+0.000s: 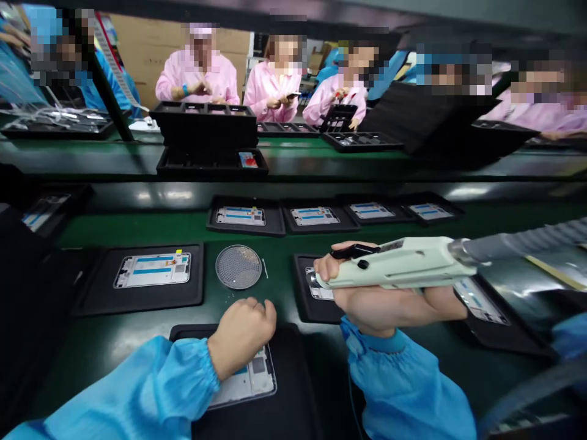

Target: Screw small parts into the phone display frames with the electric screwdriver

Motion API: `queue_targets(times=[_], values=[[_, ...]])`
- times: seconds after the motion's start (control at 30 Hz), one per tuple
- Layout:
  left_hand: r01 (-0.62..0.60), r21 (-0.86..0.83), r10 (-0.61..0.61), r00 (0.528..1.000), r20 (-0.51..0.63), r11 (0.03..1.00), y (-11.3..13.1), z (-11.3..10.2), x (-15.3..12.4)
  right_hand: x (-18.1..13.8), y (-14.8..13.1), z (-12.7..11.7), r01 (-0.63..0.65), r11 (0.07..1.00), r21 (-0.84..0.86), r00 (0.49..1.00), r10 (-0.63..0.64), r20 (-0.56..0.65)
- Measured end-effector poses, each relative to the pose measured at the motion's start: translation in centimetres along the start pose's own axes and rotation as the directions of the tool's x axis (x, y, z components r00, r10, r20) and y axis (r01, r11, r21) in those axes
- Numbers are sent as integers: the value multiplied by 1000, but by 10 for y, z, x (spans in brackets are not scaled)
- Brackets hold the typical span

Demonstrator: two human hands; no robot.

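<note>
My right hand (353, 299) is wrapped round a pale green electric screwdriver (398, 266) with a black lever, held nearly level. Its tip end points left, above a phone frame (320, 292) in a black tray, which it partly hides. With fingers curled in, my left hand (245, 336) hovers over another phone frame (252, 382) on the nearest black tray (293, 403). Whatever its fingers may pinch is hidden. Just beyond that hand lies a round, perforated screw dish (239, 267) with small screws in it, and a thin white stick (265, 269) beside it.
Left of the dish, a black tray (195, 287) holds a phone frame (153, 269). Several more trays line the green bench behind, and one tray (504, 339) sits at right. A grey ribbed sleeve (527, 239) trails from the screwdriver. Co-workers in pink sit across the line.
</note>
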State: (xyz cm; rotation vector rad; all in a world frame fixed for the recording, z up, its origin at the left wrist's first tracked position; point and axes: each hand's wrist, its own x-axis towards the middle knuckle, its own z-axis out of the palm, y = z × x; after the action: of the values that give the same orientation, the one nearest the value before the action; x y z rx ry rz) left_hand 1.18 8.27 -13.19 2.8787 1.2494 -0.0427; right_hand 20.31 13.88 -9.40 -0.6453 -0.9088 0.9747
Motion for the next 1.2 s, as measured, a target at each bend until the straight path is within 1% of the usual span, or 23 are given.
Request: queue_targets(times=[0.1, 0.17, 0.27, 0.33, 0.43, 0.53, 0.7, 0.77, 1.0, 1.2], values=[[-72, -46, 70, 997, -39, 996, -14, 2, -40, -2, 11, 19, -19, 999, -33, 988, 24, 154], [-82, -40, 78, 991, -107, 996, -23, 11, -66, -2, 21, 36, -34, 998, -53, 973, 45, 228], [-53, 0, 52, 978, -201, 999, -33, 29, -95, -6, 42, 65, -77, 993, -93, 967, 97, 234], [-45, -10, 41, 972, -233, 999, -38, 39, -104, -12, 60, 81, -128, 983, -128, 963, 154, 220], [-43, -52, 27, 960, -280, 998, -41, 46, -105, -23, 84, 94, -189, 965, -183, 947, 228, 224], [-35, -95, 2, 946, -323, 995, -40, 43, -101, -30, 93, 96, -212, 953, -217, 936, 262, 237], [-88, -161, 13, 909, -416, 983, -39, 38, -98, -30, 90, 92, -177, 958, -224, 931, 237, 276], [-102, -180, 14, 900, -435, 978, -39, 39, -99, -30, 90, 91, -163, 961, -223, 928, 226, 295], [-92, -206, -8, 898, -439, 974, -38, 41, -97, -30, 96, 88, -149, 963, -226, 929, 214, 302], [-82, -218, -24, 895, -445, 973, -37, 41, -97, -29, 96, 88, -149, 964, -221, 928, 214, 306]])
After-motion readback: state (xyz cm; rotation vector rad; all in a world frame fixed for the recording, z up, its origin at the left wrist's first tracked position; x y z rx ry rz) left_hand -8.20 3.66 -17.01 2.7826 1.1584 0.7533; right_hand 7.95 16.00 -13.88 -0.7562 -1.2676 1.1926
